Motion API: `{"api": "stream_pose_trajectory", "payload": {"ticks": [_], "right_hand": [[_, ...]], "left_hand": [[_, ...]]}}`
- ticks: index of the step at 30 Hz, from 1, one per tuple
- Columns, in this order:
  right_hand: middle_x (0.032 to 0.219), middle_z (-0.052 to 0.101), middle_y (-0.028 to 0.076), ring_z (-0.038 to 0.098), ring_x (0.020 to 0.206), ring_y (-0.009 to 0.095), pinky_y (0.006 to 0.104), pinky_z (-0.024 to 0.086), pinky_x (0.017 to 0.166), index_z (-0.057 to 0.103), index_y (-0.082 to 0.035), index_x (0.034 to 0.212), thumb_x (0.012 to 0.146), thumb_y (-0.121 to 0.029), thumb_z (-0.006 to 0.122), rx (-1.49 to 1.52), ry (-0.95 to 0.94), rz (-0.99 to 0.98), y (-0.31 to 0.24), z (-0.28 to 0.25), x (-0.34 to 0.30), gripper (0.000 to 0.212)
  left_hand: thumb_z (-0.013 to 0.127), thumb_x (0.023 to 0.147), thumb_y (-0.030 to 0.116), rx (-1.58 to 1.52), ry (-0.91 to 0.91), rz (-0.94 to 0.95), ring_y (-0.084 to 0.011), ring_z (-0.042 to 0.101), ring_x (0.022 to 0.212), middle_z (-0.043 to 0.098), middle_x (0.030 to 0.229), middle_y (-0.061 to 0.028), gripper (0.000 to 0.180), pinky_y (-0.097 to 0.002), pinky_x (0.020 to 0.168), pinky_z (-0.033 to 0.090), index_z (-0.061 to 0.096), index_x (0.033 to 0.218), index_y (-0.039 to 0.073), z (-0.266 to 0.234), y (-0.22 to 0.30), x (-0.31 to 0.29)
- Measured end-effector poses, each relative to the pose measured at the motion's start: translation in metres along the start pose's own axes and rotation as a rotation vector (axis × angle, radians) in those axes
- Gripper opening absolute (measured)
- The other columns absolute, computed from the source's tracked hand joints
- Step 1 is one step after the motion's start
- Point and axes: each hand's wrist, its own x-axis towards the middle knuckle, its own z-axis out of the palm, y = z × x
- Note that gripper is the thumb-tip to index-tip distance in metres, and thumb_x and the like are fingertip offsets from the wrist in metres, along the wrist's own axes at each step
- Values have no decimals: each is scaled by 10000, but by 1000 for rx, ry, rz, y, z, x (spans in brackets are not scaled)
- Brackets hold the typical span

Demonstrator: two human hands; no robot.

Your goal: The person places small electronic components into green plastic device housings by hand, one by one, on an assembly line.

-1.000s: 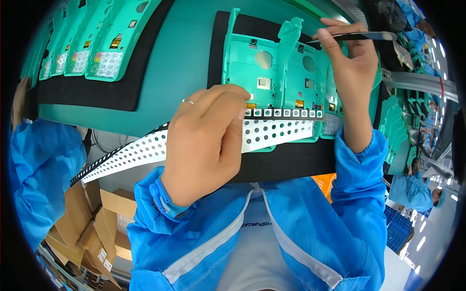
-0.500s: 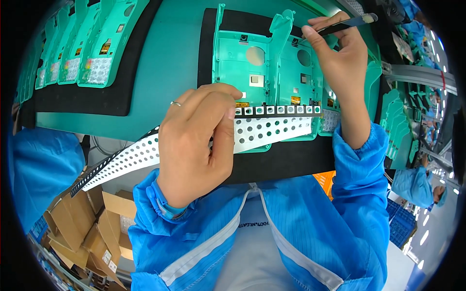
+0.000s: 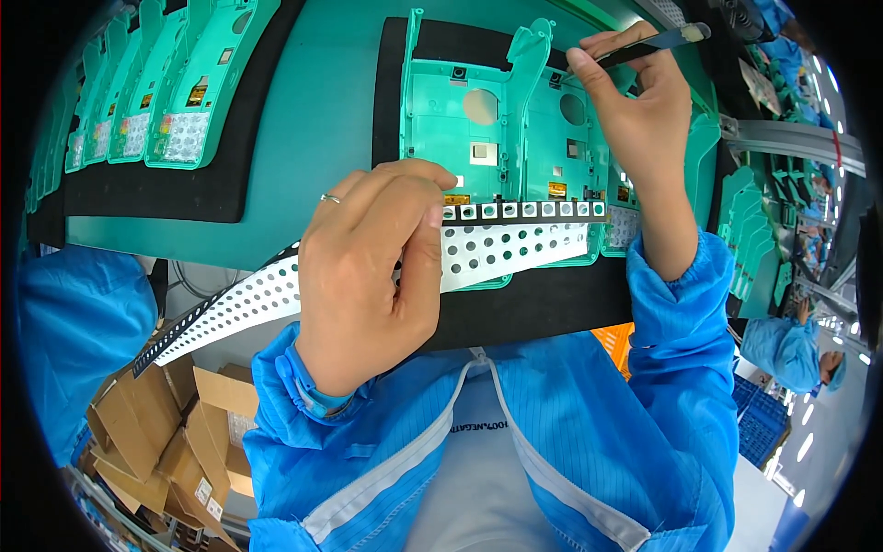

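My left hand (image 3: 372, 253) pinches a long white liner strip (image 3: 515, 247) with rows of dark round dots and a black edge of small square pads. The strip lies across the lower part of the green plastic housings (image 3: 446, 120) and trails down to the left. In my right hand (image 3: 644, 110) is a pair of dark tweezers (image 3: 658, 43), gripped between thumb and fingers. Their tip points down left, close to a small black square (image 3: 556, 80) at the top of the second housing; whether it touches cannot be made out. Part of the third housing is hidden behind my right hand and wrist.
The housings rest on a black foam mat (image 3: 515, 313) on a green table (image 3: 313, 138). More green housings (image 3: 198, 92) stand on another mat at left, others (image 3: 747, 230) at right. Cardboard boxes (image 3: 170, 442) lie lower left. A person in blue (image 3: 87, 340) is beside me.
Both hands keep their holds on the strip and the tweezers. The whole scene is shifted very slightly left; otherwise hardly anything differs.
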Motion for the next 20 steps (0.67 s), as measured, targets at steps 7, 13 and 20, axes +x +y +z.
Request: {"api": "stream_pose_trajectory", "payload": {"ticks": [7, 13, 20], "right_hand": [[986, 694, 63, 671, 938, 145, 283, 507, 849, 621, -29, 932, 886, -97, 774, -53, -15, -16, -3, 0, 1, 173], [985, 689, 61, 671, 940, 148, 291, 509, 851, 627, -31, 945, 876, -109, 787, -51, -10, -50, 0, 0, 0, 190], [1031, 704, 64, 662, 987, 169, 326, 499, 931, 649, -47, 976, 880, -157, 791, -116, 31, -86, -1, 1, 0, 204]], "left_hand": [[551, 941, -34, 3, -5, -9, -254, 634, 814, 724, 994, -157, 74, -329, 749, 481, 603, 889, -29, 0, 1, -1], [553, 935, -39, 3, -2, -10, -253, 626, 800, 723, 991, -156, 69, -330, 745, 480, 604, 889, -28, 0, 1, -1], [561, 930, -35, -11, -4, -23, -262, 625, 801, 723, 995, -155, 61, -332, 748, 480, 604, 888, -24, -3, 1, -1]]}}
